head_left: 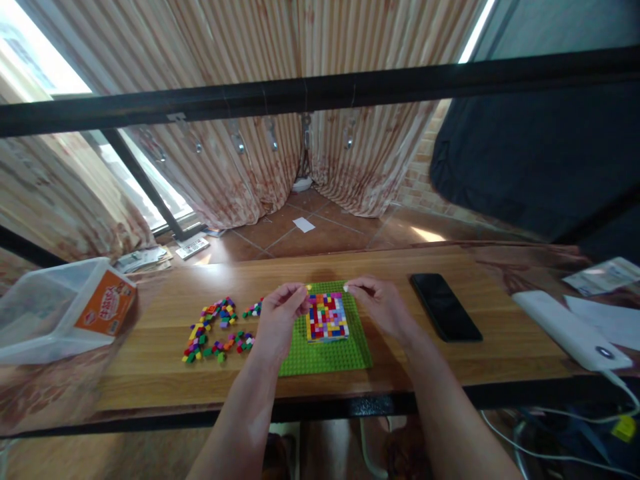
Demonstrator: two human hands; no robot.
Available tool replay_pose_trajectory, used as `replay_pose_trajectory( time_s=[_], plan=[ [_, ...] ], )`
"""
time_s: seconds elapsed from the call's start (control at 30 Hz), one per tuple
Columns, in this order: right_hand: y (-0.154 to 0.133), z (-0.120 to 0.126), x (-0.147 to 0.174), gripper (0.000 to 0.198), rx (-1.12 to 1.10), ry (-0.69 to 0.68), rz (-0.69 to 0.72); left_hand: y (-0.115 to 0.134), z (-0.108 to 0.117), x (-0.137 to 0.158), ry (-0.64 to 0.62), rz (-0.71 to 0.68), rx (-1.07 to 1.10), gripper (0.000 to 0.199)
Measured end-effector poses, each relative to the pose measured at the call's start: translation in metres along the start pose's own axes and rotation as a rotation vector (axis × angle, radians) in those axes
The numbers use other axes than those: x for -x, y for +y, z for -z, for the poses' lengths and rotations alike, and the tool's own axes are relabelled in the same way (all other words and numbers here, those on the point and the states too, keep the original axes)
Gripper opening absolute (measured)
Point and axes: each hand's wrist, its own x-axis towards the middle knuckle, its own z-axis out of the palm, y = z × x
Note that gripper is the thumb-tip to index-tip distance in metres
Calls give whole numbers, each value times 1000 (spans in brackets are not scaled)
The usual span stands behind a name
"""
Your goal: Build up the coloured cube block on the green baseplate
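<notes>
On a green studded baseplate [325,360] sits a square block of multicoloured toy bricks [327,319]. At its left far corner is my left hand [285,307], fingers pinched together, with a small yellow brick [309,287] at the fingertips. Across from it, by the block's right far corner, my right hand [377,300] pinches a small white brick [347,288] between thumb and forefinger. Several loose toy bricks [227,345] in many colours lie scattered to the left of the baseplate, some partly hidden behind my left hand.
A black phone [446,307] lies on the wooden tabletop [150,373] to the right. Beyond it are a white power bank [570,330] with a cable and some papers. A clear plastic box [60,307] with an orange label stands at the left. A black bar [320,93] crosses above.
</notes>
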Motion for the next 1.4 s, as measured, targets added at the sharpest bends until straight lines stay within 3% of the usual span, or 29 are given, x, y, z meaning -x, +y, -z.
replay_pose_trajectory(
  time_s=[0.13, 0.57, 0.97, 1.4],
  plan=[
    [7, 3, 1, 21, 154, -65, 9, -1, 1, -2, 21, -2, -26, 27],
    [6, -11, 3, 15, 328, -149, 92, -1, 3, -2, 11, -7, -39, 25],
    [9, -26, 0, 9, 257, -30, 78, 1, 3, -1, 23, -9, -51, 25],
    [15, -20, -1, 7, 292, -40, 28, 3, 6, -2, 39, -18, -68, 27]
  ],
)
